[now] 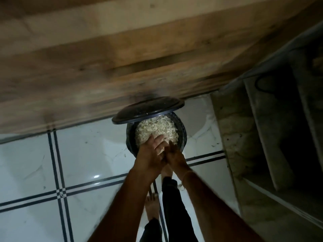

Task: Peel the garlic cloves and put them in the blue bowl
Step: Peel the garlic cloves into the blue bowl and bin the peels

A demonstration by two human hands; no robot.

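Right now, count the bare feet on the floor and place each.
2. The rear foot is on the tiles near the bottom; the front foot is closer to the dark bin, partly hidden.

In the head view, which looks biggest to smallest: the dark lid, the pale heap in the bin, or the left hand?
1. Dark lid, largest.
2. Pale heap and left hand look alike. The hand is nearer the camera, so they stay unranked.
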